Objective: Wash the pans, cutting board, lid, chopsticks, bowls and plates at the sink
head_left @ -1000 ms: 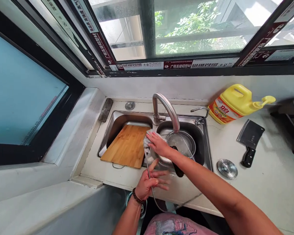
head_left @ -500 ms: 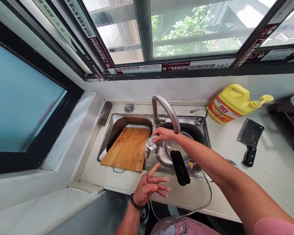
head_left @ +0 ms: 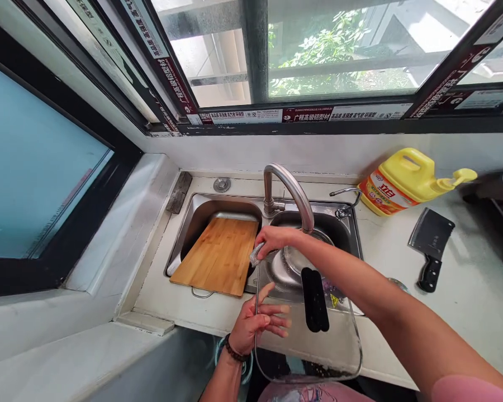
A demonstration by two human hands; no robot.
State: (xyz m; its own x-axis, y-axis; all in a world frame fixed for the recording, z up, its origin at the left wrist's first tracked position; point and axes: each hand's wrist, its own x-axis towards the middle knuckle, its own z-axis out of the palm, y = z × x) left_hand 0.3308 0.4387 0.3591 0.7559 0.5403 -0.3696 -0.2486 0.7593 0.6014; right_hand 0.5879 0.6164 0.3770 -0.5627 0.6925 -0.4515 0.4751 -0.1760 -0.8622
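My left hand (head_left: 257, 318) grips the left edge of a clear glass lid (head_left: 339, 340) with a thin metal rim, its fingers stretched across the glass. The lid is tilted over the sink's front edge, and a long black handle (head_left: 314, 300) stands out from its middle. At the lid's upper left rim, my right hand (head_left: 272, 240) pinches a grey-white scrubbing pad (head_left: 256, 254) against the metal. My right forearm crosses over the right basin and hides part of the lid. Through the glass, the metal sink (head_left: 276, 282) shows.
A wooden cutting board (head_left: 220, 254) leans across the left basin. The curved faucet (head_left: 291, 187) arches just above my right wrist. On the right counter lie a cleaver (head_left: 431, 245) and a yellow detergent jug (head_left: 411, 178). A dark-framed window (head_left: 318, 114) runs behind.
My right hand has slid slightly down and left with the pad along the rim. The lid has tilted a little, its handle shifting right and down. My left hand keeps its grip.
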